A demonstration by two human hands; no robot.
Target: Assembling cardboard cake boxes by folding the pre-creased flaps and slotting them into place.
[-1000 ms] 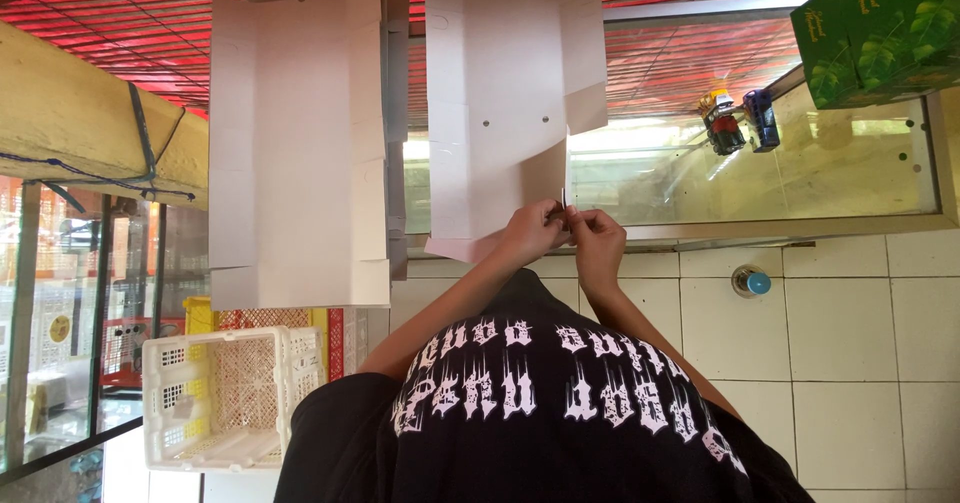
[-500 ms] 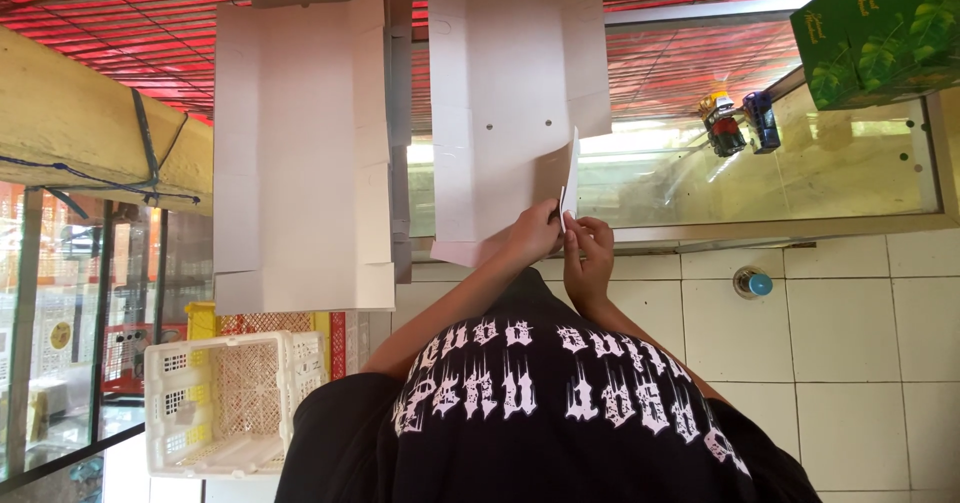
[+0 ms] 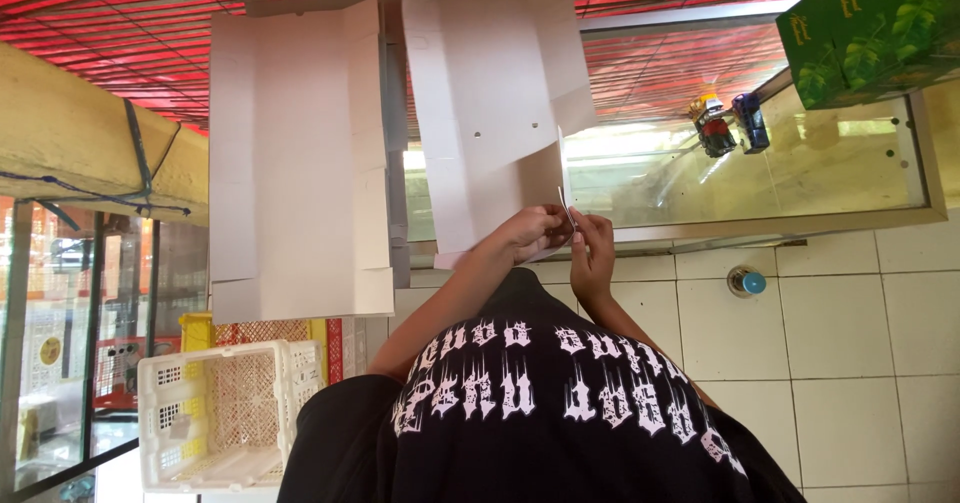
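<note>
A white flattened cardboard box (image 3: 490, 93) lies spread out ahead of me. My left hand (image 3: 530, 235) and my right hand (image 3: 592, 248) meet at its near right corner. Both pinch a narrow flap (image 3: 561, 203), which stands on edge between my fingers. A second white flattened box (image 3: 290, 163) lies to the left, apart from both hands. My black shirt with white lettering (image 3: 540, 403) fills the bottom of the view.
A white plastic crate (image 3: 220, 413) sits at the lower left beside a yellow one (image 3: 195, 331). A green printed carton (image 3: 880, 23) is at the top right. Beyond my hands runs a glass panel (image 3: 800, 163) with small bottles (image 3: 725, 123), edged by white tiles (image 3: 830, 333).
The small flap at the box's corner has been bent up on edge between my fingers. Both hands stay at the same corner.
</note>
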